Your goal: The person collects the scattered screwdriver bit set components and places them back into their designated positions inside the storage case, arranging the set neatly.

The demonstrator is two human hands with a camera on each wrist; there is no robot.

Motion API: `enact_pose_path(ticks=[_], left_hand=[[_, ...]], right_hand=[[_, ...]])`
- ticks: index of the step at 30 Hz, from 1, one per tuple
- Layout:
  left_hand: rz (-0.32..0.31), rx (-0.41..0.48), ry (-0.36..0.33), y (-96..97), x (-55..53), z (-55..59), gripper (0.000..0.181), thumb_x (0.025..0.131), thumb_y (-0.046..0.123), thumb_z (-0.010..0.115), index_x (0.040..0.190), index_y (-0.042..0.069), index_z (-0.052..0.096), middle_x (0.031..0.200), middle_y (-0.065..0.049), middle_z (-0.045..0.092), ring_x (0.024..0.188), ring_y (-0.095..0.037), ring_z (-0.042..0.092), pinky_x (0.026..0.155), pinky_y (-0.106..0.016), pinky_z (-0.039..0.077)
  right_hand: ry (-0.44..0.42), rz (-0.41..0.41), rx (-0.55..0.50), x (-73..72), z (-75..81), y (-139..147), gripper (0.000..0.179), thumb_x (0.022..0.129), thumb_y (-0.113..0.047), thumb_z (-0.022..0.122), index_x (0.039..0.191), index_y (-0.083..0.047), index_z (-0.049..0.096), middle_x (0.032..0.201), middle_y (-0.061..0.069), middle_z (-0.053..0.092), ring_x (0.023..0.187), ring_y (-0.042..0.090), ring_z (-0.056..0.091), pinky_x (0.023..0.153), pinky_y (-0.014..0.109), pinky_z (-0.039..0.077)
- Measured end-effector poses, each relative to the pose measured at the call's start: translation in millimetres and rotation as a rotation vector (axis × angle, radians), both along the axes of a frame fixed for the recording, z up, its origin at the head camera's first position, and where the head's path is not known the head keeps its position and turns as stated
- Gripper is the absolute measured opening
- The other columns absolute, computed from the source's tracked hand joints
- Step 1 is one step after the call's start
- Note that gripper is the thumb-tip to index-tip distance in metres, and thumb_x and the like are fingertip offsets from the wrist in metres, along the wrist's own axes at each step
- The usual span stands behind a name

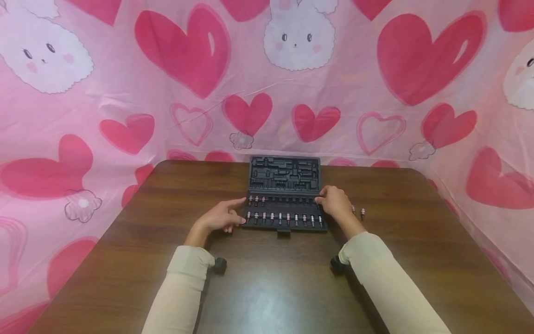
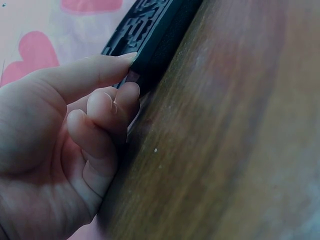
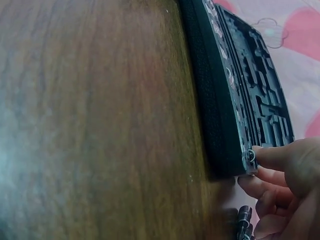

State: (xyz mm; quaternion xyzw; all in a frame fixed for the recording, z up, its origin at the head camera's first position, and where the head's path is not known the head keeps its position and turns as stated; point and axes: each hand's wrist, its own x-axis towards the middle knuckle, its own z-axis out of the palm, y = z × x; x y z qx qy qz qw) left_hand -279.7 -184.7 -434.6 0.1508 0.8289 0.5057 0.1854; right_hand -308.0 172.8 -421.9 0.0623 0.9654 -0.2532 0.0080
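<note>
A black hinged case [image 1: 283, 206] lies open on the table, its lid raised at the back. Along its front row stand several small silver socket bits [image 1: 288, 218] with reddish bands, and a few more fill the left end of the back row. My left hand [image 1: 219, 217] grips the case's left edge, thumb [image 2: 112, 67] on the rim. At the right end of the back row, my right hand [image 1: 335, 202] pinches a dark socket bit [image 1: 318, 204], mostly hidden by the fingertips. In the right wrist view, that hand's thumb [image 3: 272, 156] touches the case's corner.
Two loose socket bits [image 1: 363, 213] lie on the brown table [image 1: 267, 287] to the right of the case, one partly behind the right wrist. A pink curtain [image 1: 354, 83] with hearts and rabbits surrounds the table. The raised lid [image 1: 285, 174] stands behind the trays.
</note>
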Motion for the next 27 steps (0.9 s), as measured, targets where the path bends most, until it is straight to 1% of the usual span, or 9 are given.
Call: enact_pose_path(ticks=[3,7,12,15,19,22,27], left_hand=[[0.003,-0.001,-0.002,0.5,0.4,0.4,0.074,0.085,0.007,0.073,0.150,0.004,0.036,0.065,-0.010,0.058,0.043,-0.014,0.049,0.043,-0.027,0.043],[0.005,-0.007,0.002,0.4,0.3,-0.7,0.075,0.085,0.007,0.073,0.150,0.005,0.036,0.065,-0.010,0.059,0.044,-0.014,0.049,0.043,-0.028,0.043],[-0.001,-0.002,0.010,-0.6,0.4,-1.5,0.075,0.085,0.007,0.073,0.150,0.004,0.036,0.066,-0.011,0.059,0.044,-0.015,0.049,0.043,-0.028,0.043],[-0.005,-0.002,0.008,-0.5,0.5,-0.9,0.075,0.085,0.007,0.073,0.150,0.004,0.035,0.066,-0.011,0.059,0.044,-0.015,0.049,0.043,-0.028,0.043],[-0.007,-0.008,0.007,-0.9,-1.1,-0.9,0.075,0.085,0.008,0.073,0.150,0.005,0.035,0.066,-0.010,0.059,0.044,-0.015,0.050,0.043,-0.028,0.044],[-0.007,-0.014,0.003,-1.1,-2.7,-2.2,0.075,0.085,0.009,0.073,0.150,0.006,0.036,0.066,-0.009,0.059,0.044,-0.014,0.050,0.044,-0.028,0.044],[-0.006,-0.019,-0.001,-2.0,-3.0,-2.6,0.075,0.085,0.009,0.072,0.151,0.005,0.035,0.066,-0.009,0.059,0.044,-0.014,0.050,0.044,-0.027,0.044]], right_hand=[[0.011,0.000,0.008,1.0,-1.0,0.6,0.027,0.091,-0.031,0.069,0.104,-0.007,0.066,0.113,0.018,0.065,0.101,0.041,0.059,0.080,0.058,0.043],[0.054,0.017,0.022,2.9,-3.9,2.8,0.028,0.091,-0.031,0.068,0.105,-0.008,0.066,0.112,0.018,0.065,0.101,0.042,0.059,0.079,0.059,0.044],[0.122,0.067,0.000,5.5,-8.1,8.3,0.028,0.091,-0.030,0.068,0.107,-0.008,0.067,0.108,0.016,0.067,0.101,0.041,0.060,0.076,0.057,0.045],[0.142,0.102,-0.029,6.5,-9.0,13.0,0.028,0.089,-0.027,0.070,0.107,-0.006,0.067,0.107,0.016,0.069,0.101,0.041,0.061,0.077,0.056,0.046],[0.124,0.145,-0.054,6.7,-6.0,15.5,0.031,0.086,-0.024,0.073,0.108,-0.002,0.067,0.105,0.017,0.069,0.100,0.038,0.061,0.083,0.054,0.045],[0.094,0.156,-0.059,6.2,-3.3,15.0,0.033,0.086,-0.022,0.074,0.110,-0.001,0.067,0.107,0.019,0.068,0.101,0.038,0.060,0.086,0.054,0.044],[0.048,0.131,-0.057,4.9,-1.6,12.6,0.034,0.086,-0.022,0.074,0.113,-0.004,0.066,0.112,0.021,0.065,0.104,0.040,0.058,0.084,0.055,0.044]])
